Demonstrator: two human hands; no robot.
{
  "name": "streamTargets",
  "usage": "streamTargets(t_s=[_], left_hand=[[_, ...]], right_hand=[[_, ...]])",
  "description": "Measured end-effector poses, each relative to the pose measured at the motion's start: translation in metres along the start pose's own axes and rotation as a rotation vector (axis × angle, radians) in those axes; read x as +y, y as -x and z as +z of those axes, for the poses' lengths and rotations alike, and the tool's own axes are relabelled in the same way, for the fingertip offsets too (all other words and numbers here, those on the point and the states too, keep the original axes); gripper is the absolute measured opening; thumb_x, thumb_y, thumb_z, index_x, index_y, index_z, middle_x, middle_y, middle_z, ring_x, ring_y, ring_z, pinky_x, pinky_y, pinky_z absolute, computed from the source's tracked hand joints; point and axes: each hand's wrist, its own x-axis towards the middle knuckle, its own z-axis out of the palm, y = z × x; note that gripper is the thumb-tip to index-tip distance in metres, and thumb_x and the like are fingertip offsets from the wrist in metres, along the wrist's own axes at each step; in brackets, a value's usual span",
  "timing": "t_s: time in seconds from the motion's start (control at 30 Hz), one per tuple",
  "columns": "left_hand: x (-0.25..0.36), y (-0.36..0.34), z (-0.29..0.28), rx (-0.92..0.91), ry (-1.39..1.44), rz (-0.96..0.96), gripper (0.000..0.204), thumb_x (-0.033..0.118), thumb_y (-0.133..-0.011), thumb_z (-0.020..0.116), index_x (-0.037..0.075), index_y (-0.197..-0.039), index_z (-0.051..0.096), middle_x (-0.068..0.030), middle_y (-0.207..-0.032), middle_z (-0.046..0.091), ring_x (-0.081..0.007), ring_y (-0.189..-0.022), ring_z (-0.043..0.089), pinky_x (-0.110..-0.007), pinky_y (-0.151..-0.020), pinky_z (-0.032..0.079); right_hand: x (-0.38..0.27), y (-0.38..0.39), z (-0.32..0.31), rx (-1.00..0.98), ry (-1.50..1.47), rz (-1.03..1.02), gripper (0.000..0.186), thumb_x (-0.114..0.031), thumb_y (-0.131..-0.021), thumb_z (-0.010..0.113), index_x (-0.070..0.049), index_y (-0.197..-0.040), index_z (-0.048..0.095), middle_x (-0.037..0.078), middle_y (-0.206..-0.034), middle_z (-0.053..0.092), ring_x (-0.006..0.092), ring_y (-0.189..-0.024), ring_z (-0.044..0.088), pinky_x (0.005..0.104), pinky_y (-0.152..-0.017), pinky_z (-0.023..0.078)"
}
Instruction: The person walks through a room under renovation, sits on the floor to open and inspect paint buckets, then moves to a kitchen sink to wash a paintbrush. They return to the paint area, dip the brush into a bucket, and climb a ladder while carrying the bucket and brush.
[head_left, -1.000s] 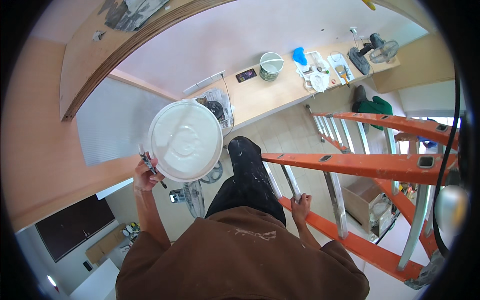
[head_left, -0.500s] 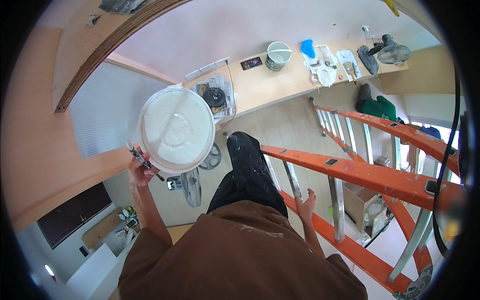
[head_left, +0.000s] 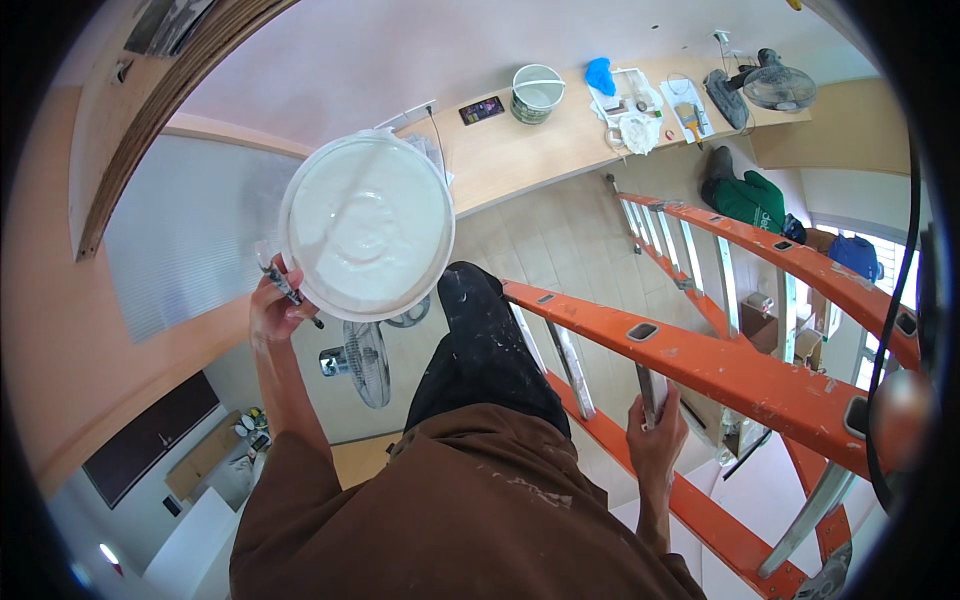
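Observation:
A round white bucket of wet white paint is at the upper left of my body. My left hand is closed at its near left rim, with a thin, paint-smeared, dark-handled tool across the fingers. The tool's exact kind is unclear, and part of my grip is hidden by the bucket. To my right, my right hand wraps round a metal rung of the orange stepladder. My bent leg in paint-spotted black trousers is beside the ladder's rail.
A long wooden counter holds a green-white pail, a phone, a paint tray, a brush and a fan. Another fan stands below. A person in green is beyond the ladder. Wooden panelling borders the left.
My right hand has shifted to another rung, further right in view, and closed round it. The bucket has come slightly right and looks larger. The view has shifted a little.

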Motion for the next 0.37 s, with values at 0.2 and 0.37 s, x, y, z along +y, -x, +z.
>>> streamTargets(t_s=[0.2,0.37], left_hand=[[0.010,-0.015,0.017,0.032,-0.007,-0.070,0.035,0.005,-0.086,0.053,0.001,-0.121,0.048,-0.0104,-0.067,0.054,-0.0098,-0.040,0.035,-0.023,-0.038,0.025],[0.019,-0.019,-0.001,-0.060,-0.015,-0.076,0.043,0.006,-0.085,0.054,0.008,-0.127,0.048,-0.0113,-0.089,0.060,-0.0103,-0.045,0.041,-0.019,-0.035,0.027]], right_hand=[[0.013,-0.001,0.000,0.017,0.007,-0.067,0.038,-0.006,-0.079,0.063,0.000,-0.115,0.052,0.018,-0.066,0.055,0.0325,-0.056,0.058,0.0399,-0.053,0.044],[0.008,-0.003,-0.006,-0.035,-0.053,0.024,0.039,-0.005,-0.076,0.064,0.002,-0.113,0.054,0.019,-0.071,0.057,0.0335,-0.057,0.059,0.0407,-0.053,0.045]])
